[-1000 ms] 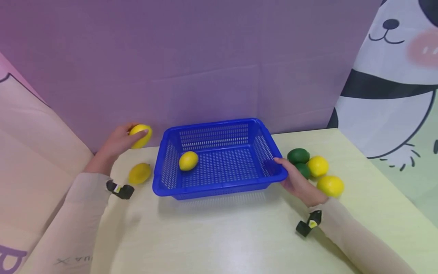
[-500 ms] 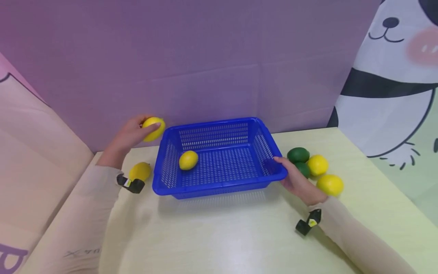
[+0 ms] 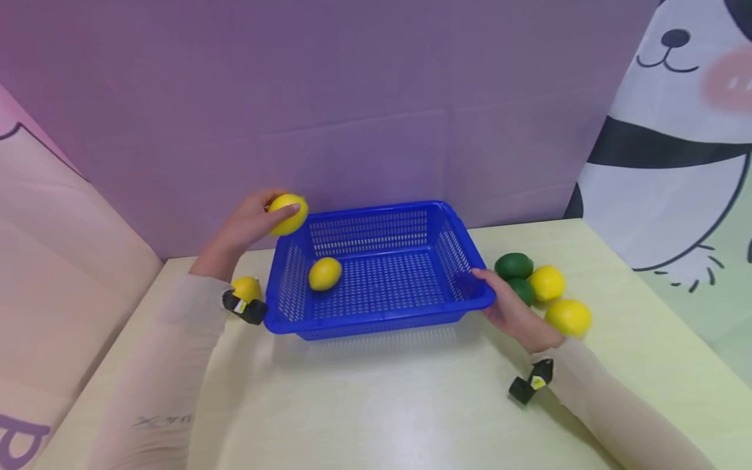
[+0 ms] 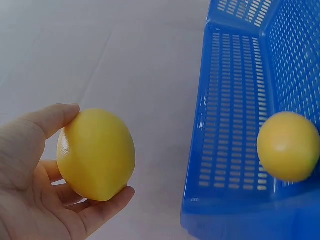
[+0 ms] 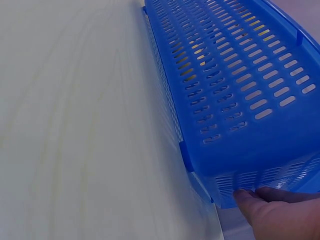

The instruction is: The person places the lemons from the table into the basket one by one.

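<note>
Holding one lemon [image 3: 288,215] in left hand [image 3: 249,222], right hand [image 3: 510,313] gripping blue basket [image 3: 382,318], second lemon [image 3: 325,274] already inside, five fruits [image 3: 568,318] still outside.

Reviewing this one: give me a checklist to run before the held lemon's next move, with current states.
1. Held lemon secure in the left hand: ok, thumb and fingers grip it.
2. Blue basket steadied: ok, the right hand holds its right end.
3. Room inside: ok, one lemon lies toward the left.
4. Held lemon over the opening: not ok, the left wrist view shows it outside the rim.
5. Basket base flat on the table: cannot tell.
</note>
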`<action>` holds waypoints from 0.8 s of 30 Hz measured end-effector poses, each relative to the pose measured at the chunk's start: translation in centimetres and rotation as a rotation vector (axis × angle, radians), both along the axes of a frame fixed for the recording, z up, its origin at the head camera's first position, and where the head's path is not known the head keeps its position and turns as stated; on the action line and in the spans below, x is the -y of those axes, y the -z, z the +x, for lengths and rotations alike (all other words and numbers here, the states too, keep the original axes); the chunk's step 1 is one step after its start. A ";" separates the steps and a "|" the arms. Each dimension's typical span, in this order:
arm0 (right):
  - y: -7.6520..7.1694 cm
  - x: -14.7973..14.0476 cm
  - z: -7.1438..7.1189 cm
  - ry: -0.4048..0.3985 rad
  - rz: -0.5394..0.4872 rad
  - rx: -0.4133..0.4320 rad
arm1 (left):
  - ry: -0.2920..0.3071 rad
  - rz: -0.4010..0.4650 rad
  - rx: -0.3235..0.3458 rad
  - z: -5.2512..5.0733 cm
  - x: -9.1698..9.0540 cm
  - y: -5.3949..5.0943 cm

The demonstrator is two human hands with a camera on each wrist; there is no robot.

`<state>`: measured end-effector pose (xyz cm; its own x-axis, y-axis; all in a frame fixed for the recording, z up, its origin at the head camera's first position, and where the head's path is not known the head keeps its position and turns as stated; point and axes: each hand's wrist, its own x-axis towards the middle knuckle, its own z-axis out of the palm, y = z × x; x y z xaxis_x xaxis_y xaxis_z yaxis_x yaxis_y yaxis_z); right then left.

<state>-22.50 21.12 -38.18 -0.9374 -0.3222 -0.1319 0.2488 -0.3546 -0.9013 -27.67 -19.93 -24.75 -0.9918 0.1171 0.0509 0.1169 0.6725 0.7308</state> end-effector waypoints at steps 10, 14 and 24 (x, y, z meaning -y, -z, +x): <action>0.1 0.0 -0.1 -0.005 -0.017 -0.001 | 0.032 0.025 -0.013 -0.9 -1.6 0.2; 0.1 0.0 -0.2 -0.012 -0.025 0.002 | 0.053 0.036 -0.014 -1.1 -2.4 0.2; -0.2 0.0 0.1 -0.002 -0.009 0.025 | 0.125 0.080 -0.052 -1.5 -4.5 0.6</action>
<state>-22.39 21.14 -38.01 -0.9332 -0.3255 -0.1521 0.2717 -0.3623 -0.8916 -29.14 -15.46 -25.33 -0.9655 0.2330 0.1161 0.2353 0.5899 0.7725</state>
